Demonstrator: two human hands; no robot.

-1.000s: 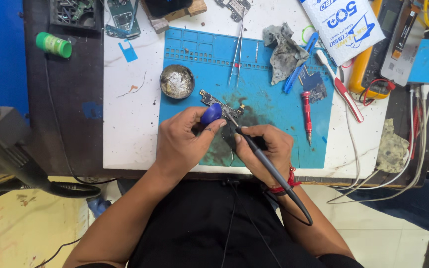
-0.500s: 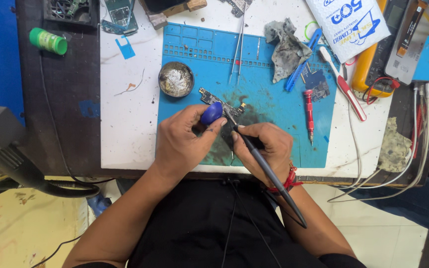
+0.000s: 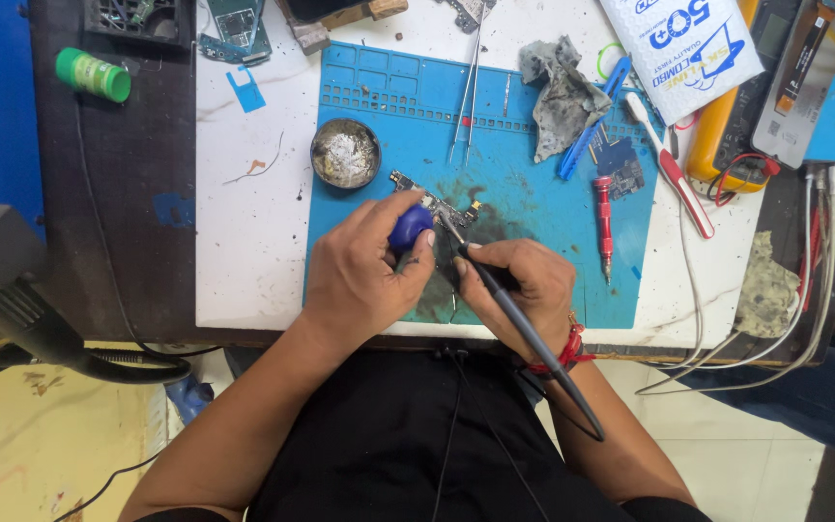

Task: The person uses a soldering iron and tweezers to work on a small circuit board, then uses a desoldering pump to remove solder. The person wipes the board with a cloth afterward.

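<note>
Left hand point(image 3: 364, 275) grip closed around a small blue-capped tool point(image 3: 411, 228), thumb and fingers pinching its rounded end. Tool tip points at a small circuit board point(image 3: 437, 209) lying on the blue work mat point(image 3: 379, 106), just beyond the fingertips. Whether the tip touches the board cannot be told.

Right hand point(image 3: 519, 290) grip wrapped pen-style on a dark soldering iron point(image 3: 509, 304); its handle runs back over the wrist with the cord trailing toward the body. Iron tip meets the circuit board's near edge, between the two hands. Red thread band point(image 3: 562, 356) on the right wrist.

Places relative to the circuit board:
- far left, on the dark part of the tabletop: green-capped bottle point(image 3: 95, 75).
- just left and beyond: round metal tin point(image 3: 345, 153), dull grey contents.
- beyond, on the mat: tweezers point(image 3: 466, 106), lying lengthwise.
- right and beyond: crumpled grey rag point(image 3: 561, 95).
- right: red-handled screwdriver point(image 3: 604, 217) on the mat, tip toward the near edge.
- farther right: white-and-red toothbrush point(image 3: 671, 169) across the mat's edge.
- far right: white cables point(image 3: 814, 280) over the white tabletop point(image 3: 244, 242).

Mat surface under the board stained dark.
</note>
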